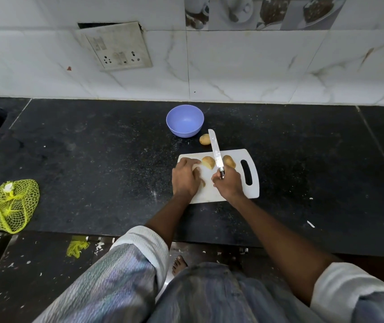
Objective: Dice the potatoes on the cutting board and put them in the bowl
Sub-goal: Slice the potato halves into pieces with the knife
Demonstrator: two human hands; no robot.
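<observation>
From my head camera, looking down at the dark counter [93, 159], the white cutting board [237, 190] lies square in front of me with its handle slot to my right, clear of the cutting. My left hand [185, 177] curls down over a potato piece [195, 168] to pin it flat so it won't roll; how tightly my fingers close on it I cannot tell. My right hand [228, 183] wraps the handle of the knife [216, 151], its blade pointing away from me between the cut potato [208, 162] and a whole one [229, 161]. One more potato [205, 139] waits off the board. The blue bowl [184, 120], with nothing in it that I can see, sits just beyond, near enough for an easy transfer. A yellow net bag [10, 205] lies far left.
</observation>
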